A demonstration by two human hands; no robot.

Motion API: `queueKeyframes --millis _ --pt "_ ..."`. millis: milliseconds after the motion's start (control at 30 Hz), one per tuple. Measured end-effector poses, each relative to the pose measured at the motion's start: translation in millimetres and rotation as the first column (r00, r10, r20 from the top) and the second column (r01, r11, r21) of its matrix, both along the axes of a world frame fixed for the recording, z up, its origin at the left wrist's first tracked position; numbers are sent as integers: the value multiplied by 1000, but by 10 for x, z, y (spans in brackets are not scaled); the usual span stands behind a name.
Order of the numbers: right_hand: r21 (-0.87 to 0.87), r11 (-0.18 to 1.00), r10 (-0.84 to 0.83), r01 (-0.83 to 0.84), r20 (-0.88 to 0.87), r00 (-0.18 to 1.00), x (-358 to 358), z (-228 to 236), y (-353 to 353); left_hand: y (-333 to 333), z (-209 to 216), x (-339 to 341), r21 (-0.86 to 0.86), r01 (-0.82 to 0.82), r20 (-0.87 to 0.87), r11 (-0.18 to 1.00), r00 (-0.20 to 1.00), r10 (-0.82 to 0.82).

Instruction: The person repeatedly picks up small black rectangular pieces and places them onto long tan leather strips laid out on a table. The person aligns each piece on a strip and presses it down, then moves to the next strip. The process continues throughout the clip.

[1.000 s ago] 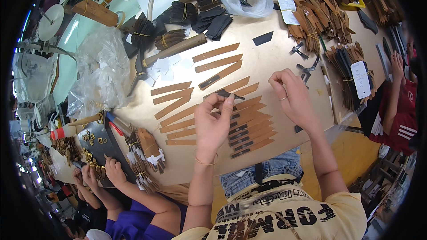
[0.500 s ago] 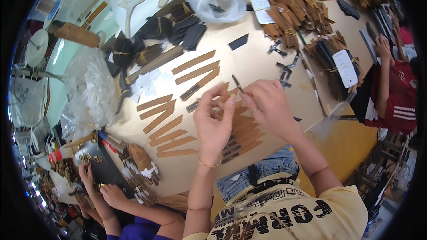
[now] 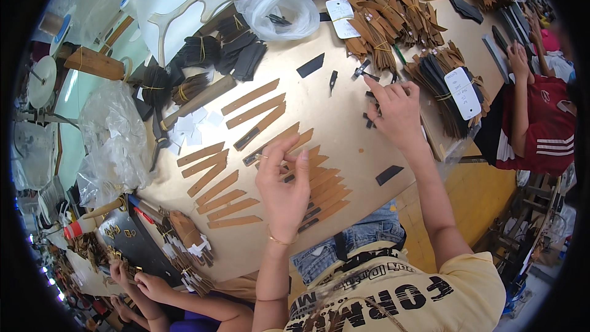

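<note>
My left hand (image 3: pixel 283 190) hovers over the brown leather strips, its fingers loosely bent and the thumb apart, with nothing visible in it. Beneath it several strips (image 3: pixel 326 193) lie overlapped in a fan, some with dark patches at one end. My right hand (image 3: pixel 396 114) is stretched to the right, fingers spread, index fingertip close to a small black piece with a shiny part (image 3: pixel 361 69). More such black pieces are partly hidden behind this hand. A small narrow black piece (image 3: pixel 332 83) lies alone on the table, left of my right hand.
Other brown strips (image 3: pixel 224 200) lie in rows to the left. Tied brown bundles (image 3: pixel 375 31) and a clear plastic bag (image 3: pixel 279 15) stand at the back. Flat black pieces (image 3: pixel 389 175) rest on the table (image 3: pixel 344 123). Co-workers' hands (image 3: pixel 153 286) work at lower left and far right.
My right hand has moved away from my left, up and right toward the small black pieces. A narrow black piece now lies on the table. My left hand stays over the strips.
</note>
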State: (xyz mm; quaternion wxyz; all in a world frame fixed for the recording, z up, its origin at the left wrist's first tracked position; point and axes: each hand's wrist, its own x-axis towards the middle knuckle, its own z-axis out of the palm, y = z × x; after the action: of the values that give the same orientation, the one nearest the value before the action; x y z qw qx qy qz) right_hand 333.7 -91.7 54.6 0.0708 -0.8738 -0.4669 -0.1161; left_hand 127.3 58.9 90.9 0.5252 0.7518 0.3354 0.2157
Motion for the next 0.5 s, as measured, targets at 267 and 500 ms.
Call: queueKeyframes --millis 267,500 --pt "413 803 134 430 -827 546 -98 211 122 5 14 136 -53 112 75 992 991 -108" --pt "438 885 416 161 -897 149 -352 501 368 113 27 302 -52 159 177 986 973 -148"
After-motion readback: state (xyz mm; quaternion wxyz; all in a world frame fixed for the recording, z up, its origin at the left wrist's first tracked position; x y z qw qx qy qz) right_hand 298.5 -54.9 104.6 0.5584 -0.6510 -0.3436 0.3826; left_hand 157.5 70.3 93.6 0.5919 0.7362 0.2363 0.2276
